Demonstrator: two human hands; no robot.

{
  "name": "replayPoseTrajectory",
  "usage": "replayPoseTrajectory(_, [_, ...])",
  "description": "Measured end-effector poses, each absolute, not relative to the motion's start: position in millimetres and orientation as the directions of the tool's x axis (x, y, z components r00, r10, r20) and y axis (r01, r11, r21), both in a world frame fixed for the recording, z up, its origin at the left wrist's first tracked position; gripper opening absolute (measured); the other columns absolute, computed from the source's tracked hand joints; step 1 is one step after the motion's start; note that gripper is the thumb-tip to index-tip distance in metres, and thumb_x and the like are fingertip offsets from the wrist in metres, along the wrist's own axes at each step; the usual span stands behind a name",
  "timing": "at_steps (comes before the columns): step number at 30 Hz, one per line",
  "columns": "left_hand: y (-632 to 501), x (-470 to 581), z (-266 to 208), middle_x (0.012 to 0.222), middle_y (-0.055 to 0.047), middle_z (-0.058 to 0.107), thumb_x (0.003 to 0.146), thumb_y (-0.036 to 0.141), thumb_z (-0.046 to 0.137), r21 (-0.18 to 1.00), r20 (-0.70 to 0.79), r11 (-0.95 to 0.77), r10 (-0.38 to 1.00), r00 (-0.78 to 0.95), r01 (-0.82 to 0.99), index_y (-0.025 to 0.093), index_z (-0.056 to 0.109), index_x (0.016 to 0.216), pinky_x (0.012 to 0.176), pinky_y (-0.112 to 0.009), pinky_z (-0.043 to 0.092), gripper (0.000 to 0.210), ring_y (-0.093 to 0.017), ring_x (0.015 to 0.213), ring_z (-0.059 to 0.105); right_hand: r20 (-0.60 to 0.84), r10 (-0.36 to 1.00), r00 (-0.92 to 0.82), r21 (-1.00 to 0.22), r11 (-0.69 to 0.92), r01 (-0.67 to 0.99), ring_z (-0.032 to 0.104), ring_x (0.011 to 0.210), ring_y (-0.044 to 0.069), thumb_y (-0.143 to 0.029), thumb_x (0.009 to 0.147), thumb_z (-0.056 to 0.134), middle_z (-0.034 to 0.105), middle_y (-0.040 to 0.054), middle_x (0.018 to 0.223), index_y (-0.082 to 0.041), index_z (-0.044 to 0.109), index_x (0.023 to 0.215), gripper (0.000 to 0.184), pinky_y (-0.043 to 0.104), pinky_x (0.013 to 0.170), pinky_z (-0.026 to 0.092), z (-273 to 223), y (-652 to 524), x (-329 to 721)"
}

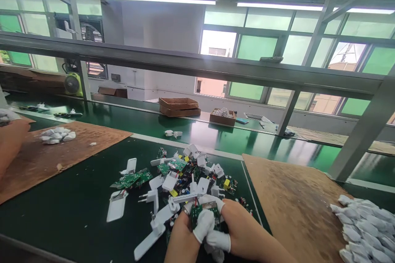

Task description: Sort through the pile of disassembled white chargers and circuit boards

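Observation:
Close to the camera, my left hand [185, 234] and my right hand [239, 224] meet around a green circuit board [195, 213], both closed on it. White covers sit on several of my fingers and hide part of the board. A white plastic plug housing [185, 198] lies just above the board, with a red wire between them. Around and beyond my hands spreads a heap of circuit boards with white plug housings [169, 181]. Left of the heap lie a white housing [117, 205] and a green board [129, 180]. A two-pin plug [150, 197] points left.
Piled white wrapped pieces [367, 226] rest on the right brown board [286, 197]; a smaller pile [58, 134] is on the left one [92, 131]. Another person's hand [12, 139] enters at left. Brown trays [179, 107] stand behind, under a metal frame [185, 57].

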State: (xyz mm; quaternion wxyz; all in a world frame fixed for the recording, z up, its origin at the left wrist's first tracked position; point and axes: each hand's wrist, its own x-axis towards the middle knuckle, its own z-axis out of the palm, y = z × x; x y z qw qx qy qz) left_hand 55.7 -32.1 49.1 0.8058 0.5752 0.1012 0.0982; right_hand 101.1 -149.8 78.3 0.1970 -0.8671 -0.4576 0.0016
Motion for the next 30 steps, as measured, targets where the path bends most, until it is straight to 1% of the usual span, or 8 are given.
replayPoseTrajectory(6, [-33.5, 57.4, 47.5, 0.091, -0.013, 0.056, 0.045, 0.038, 0.067, 0.936, -0.035, 0.345, 0.290, 0.956, -0.070, 0.007, 0.045, 0.090, 0.075, -0.030, 0.042, 0.059, -0.026, 0.092, 0.048, 0.168, 0.794, 0.584, -0.321, -0.516, 0.794, 0.047, 0.068, 0.018, -0.039, 0.072, 0.047, 0.047, 0.0026, 0.058, -0.016, 0.044, 0.061, 0.025, 0.021, 0.064, 0.034, 77.0, -150.3, 103.2])
replayPoseTrajectory(12, [-34.0, 57.5, 49.0, 0.091, -0.014, 0.056, 0.044, 0.036, 0.067, 0.932, -0.032, 0.354, 0.291, 0.956, -0.077, 0.007, 0.045, 0.089, 0.075, -0.031, 0.043, 0.058, -0.026, 0.090, 0.049, 0.179, 0.791, 0.585, -0.338, -0.509, 0.791, 0.047, 0.068, 0.018, -0.039, 0.071, 0.047, 0.047, 0.0026, 0.058, -0.016, 0.044, 0.062, 0.025, 0.021, 0.063, 0.034, 77.8, -149.6, 102.2])
replayPoseTrajectory(17, [-33.8, 58.0, 46.0, 0.086, -0.010, 0.059, 0.044, 0.037, 0.068, 0.929, -0.026, 0.361, 0.298, 0.954, -0.087, 0.009, 0.047, 0.084, 0.072, -0.030, 0.044, 0.053, -0.024, 0.084, 0.052, 0.196, 0.788, 0.584, -0.331, -0.508, 0.796, 0.046, 0.065, 0.017, -0.039, 0.071, 0.047, 0.046, 0.0024, 0.058, -0.016, 0.045, 0.062, 0.025, 0.021, 0.062, 0.034, 77.3, -150.0, 102.0])
replayPoseTrajectory(22, [-33.9, 56.7, 47.5, 0.080, -0.008, 0.060, 0.042, 0.043, 0.068, 0.939, -0.028, 0.329, 0.348, 0.937, -0.094, 0.010, 0.051, 0.081, 0.069, -0.029, 0.045, 0.054, -0.022, 0.075, 0.054, 0.175, 0.794, 0.583, -0.312, -0.517, 0.797, 0.044, 0.057, 0.015, -0.039, 0.071, 0.047, 0.044, 0.0013, 0.053, -0.016, 0.045, 0.057, 0.027, 0.020, 0.060, 0.034, 79.3, -150.3, 101.4])
replayPoseTrajectory(25, [-33.5, 55.8, 50.6, 0.076, -0.007, 0.061, 0.041, 0.040, 0.070, 0.936, -0.039, 0.344, 0.320, 0.947, -0.077, 0.011, 0.054, 0.079, 0.067, -0.028, 0.046, 0.051, -0.022, 0.074, 0.055, 0.186, 0.790, 0.585, -0.309, -0.518, 0.797, 0.045, 0.059, 0.016, -0.040, 0.071, 0.047, 0.044, 0.0015, 0.053, -0.016, 0.045, 0.057, 0.028, 0.020, 0.060, 0.034, 78.5, -150.4, 101.0])
replayPoseTrajectory(30, [-30.8, 55.1, 52.2, 0.075, -0.007, 0.061, 0.043, 0.039, 0.070, 0.945, 0.012, 0.312, 0.280, 0.960, -0.102, 0.011, 0.056, 0.079, 0.069, -0.026, 0.046, 0.047, -0.022, 0.078, 0.055, 0.179, 0.798, 0.576, -0.298, -0.513, 0.805, 0.044, 0.058, 0.016, -0.040, 0.071, 0.047, 0.045, 0.0020, 0.055, -0.016, 0.047, 0.061, 0.027, 0.021, 0.060, 0.033, 77.1, -149.2, 102.2])
